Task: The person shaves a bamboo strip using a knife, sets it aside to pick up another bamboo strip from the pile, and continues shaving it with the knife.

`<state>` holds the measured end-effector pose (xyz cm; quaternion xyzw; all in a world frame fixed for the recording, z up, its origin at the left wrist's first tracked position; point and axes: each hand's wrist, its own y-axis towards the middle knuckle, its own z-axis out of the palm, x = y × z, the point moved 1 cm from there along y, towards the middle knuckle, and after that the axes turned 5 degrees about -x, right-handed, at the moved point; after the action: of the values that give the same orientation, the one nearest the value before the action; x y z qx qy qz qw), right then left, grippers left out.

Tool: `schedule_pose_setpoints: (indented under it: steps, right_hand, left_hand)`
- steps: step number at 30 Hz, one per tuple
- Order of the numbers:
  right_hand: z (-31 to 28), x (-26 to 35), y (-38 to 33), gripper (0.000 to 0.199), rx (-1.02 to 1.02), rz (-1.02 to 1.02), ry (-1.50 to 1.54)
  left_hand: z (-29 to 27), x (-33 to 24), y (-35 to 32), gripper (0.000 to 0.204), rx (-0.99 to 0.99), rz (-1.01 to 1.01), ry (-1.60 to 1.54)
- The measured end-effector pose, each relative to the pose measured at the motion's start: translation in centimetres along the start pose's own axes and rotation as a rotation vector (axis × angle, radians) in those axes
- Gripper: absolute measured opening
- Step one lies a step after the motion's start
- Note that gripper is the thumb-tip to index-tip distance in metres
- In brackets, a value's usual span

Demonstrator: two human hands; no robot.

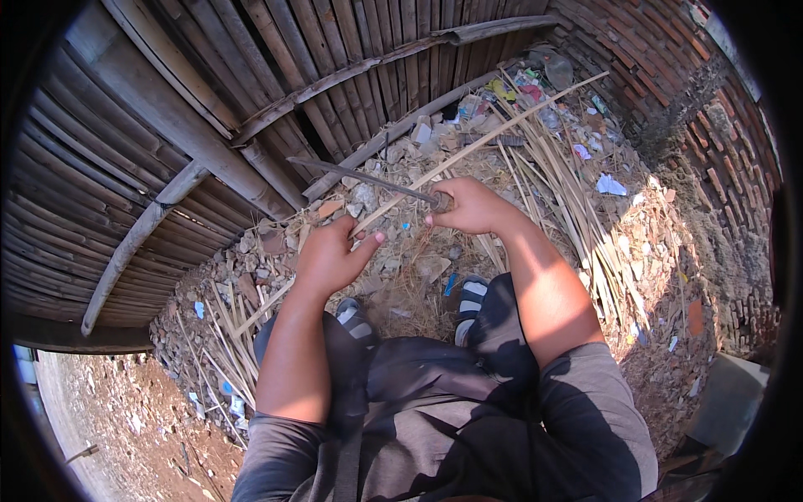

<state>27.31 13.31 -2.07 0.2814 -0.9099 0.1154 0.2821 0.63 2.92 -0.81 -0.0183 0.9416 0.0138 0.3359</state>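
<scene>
A long, pale bamboo strip (519, 124) runs slantwise from the lower left up to the far right. My left hand (333, 258) is closed round it, with the thumb sticking out. In my right hand (473, 206) is the handle of a long-bladed knife (368, 177), a machete by its look. Its dark, narrow blade points left and crosses the strip just beyond my left hand. Whether the edge touches the strip I cannot tell.
Many split bamboo strips (577, 213) lie piled on the right, and more strips (230, 360) lie at the left. Rubble and litter (435, 268) cover the ground round my sandalled feet. A bamboo wall (192, 109) rises ahead and left, a brick wall (711, 159) at the right.
</scene>
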Motion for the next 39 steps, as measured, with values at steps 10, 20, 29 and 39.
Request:
schedule_pose_setpoints:
  steps: [10, 20, 29, 39]
  right_hand:
    - [-1.4, -2.8, -0.2, 0.059, -0.242, 0.262, 0.156]
    - [-3.0, -4.0, -0.8, 0.055, -0.328, -0.041, 0.027]
    - [-0.9, -2.6, -1.5, 0.043, -0.434, -0.036, -0.006]
    - [-3.1, -4.5, -1.2, 0.046, -0.356, 0.111, 0.191]
  left_hand:
    - [-0.6, -0.7, 0.1, 0.054, -0.025, -0.006, 0.073]
    - [-0.6, 0.9, -0.3, 0.052, -0.028, 0.019, -0.024]
    - [0.5, 0.0, 0.5, 0.051, -0.089, 0.029, -0.083]
    - [-0.9, 0.7, 0.1, 0.049, -0.063, -0.032, -0.067]
